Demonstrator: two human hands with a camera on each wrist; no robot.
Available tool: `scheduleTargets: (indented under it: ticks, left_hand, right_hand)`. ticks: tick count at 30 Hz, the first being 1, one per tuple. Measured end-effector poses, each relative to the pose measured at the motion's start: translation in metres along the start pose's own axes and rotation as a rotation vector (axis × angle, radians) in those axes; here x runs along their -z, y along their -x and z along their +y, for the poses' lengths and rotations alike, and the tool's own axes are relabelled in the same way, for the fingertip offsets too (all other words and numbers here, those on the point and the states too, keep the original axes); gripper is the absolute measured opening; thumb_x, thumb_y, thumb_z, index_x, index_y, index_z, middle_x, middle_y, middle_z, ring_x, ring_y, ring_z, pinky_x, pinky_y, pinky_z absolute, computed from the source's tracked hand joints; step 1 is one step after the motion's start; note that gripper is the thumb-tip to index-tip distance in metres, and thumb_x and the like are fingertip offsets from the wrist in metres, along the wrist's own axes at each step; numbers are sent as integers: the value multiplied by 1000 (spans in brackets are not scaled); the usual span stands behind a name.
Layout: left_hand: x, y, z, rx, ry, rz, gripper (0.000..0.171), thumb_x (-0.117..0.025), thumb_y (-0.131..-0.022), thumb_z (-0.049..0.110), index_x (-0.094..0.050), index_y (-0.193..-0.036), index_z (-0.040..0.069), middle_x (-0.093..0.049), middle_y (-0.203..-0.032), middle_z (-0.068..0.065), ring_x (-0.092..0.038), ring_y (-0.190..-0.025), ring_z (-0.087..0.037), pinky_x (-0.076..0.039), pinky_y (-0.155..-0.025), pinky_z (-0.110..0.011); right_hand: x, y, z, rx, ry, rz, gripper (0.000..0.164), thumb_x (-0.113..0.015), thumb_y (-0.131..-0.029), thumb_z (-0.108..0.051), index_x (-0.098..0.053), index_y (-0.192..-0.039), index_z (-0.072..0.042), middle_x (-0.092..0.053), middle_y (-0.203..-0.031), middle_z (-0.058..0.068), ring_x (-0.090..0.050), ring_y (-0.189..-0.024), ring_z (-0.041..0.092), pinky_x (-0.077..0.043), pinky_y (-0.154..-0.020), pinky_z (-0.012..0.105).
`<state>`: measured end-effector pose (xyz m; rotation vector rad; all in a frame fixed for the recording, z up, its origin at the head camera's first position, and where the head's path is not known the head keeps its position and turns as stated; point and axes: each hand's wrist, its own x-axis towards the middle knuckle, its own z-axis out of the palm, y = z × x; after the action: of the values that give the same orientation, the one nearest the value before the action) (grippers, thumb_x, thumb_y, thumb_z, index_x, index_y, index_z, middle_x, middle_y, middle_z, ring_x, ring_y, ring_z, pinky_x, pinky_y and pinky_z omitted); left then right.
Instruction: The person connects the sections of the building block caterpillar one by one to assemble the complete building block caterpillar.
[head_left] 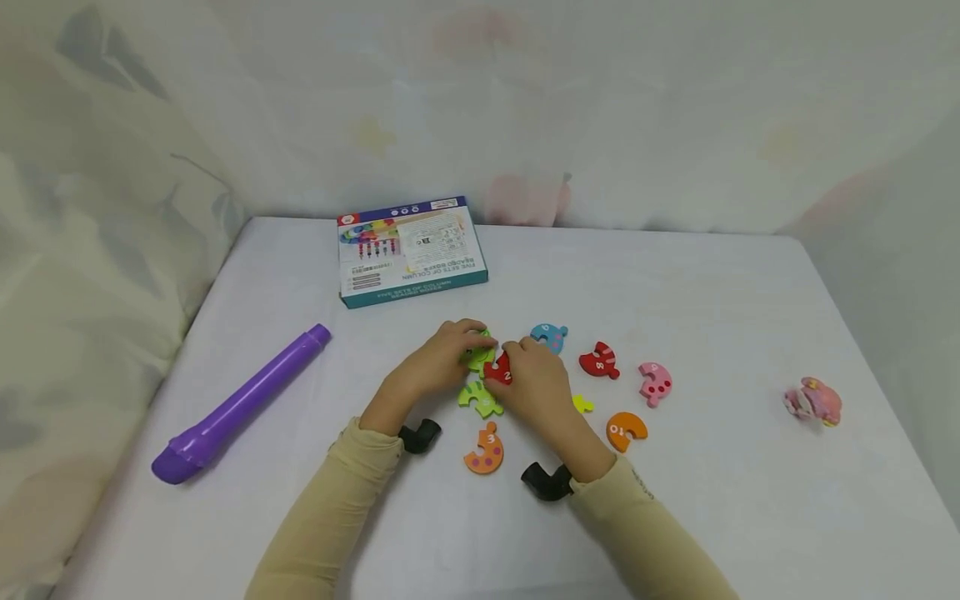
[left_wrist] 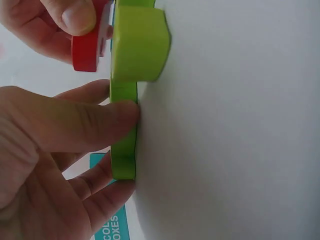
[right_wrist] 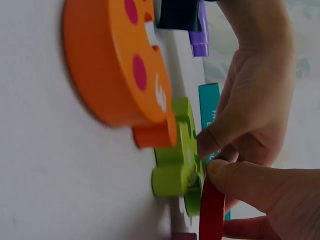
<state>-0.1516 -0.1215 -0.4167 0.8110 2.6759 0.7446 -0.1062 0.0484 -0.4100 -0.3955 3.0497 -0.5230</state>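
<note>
head view: right hand (head_left: 536, 383) pinches red piece (head_left: 498, 370), left hand (head_left: 438, 358) grips green piece (left_wrist: 123, 162), box (head_left: 412, 254) beyond left hand!

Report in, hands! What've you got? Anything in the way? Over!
Left hand: gripping green piece. Right hand: pinching red 2 piece. Second green piece close by; might get in the way.

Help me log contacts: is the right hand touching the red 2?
Touching. The right wrist view shows the right hand pinching the red 2 between thumb and finger.
</note>
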Motion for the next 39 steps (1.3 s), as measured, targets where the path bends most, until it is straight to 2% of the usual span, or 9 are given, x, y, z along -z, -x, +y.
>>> scheduleTargets:
  ticks: [8, 14, 23, 33, 39]
  left_hand:
    - [-4, -8, 1, 11, 8, -11, 45, -62, -82, -2, -62, -122, 18, -46, -133, -6, -39, -122, -26, -35, -102, -37]
    - [-2, -12, 1, 33, 2, -5, 45, -60, -82, -3, -61, -122, 17, -46, -133, -6, -39, -121, -25, -35, -102, -37]
    - [4, -12, -2, 48, -3, 9, 45, -60, -83, -3, -59, -124, 15, -44, -136, -8, -38, -124, -27, -32, -104, -38]
    - [4, -16, -6, 49, 7, 18, 45, -59, -83, -4, -59, -124, 15, -43, -137, -7, -36, -125, -26, -32, -104, -38]
    - [5, -16, -7, 42, 17, 14, 44, -58, -84, -5, -60, -123, 13, -44, -136, -8, -37, -124, -28, -32, -104, -39]
  right_hand:
    - [-10, 4, -6, -14, -37, 68, 58, -73, -75, -41, -52, -113, -3, -60, -96, 9, -56, -81, 23, -49, -68, 34]
    - [-13, -2, -7, -16, -46, 100, 56, -73, -75, -40, -51, -112, -5, -58, -98, 8, -54, -85, 21, -50, -70, 33]
    - [-14, -8, -11, -38, -38, 72, 50, -74, -74, -42, -54, -104, -6, -58, -92, 8, -52, -78, 21, -47, -62, 32]
    - [-17, -12, -10, -40, -41, 72, 53, -75, -72, -42, -52, -105, -8, -53, -94, 8, -51, -77, 20, -47, -61, 31]
    - [-18, -16, -10, -53, -37, 45, 53, -75, -71, -44, -51, -103, -9, -53, -92, 7, -52, -76, 20, -48, -62, 33]
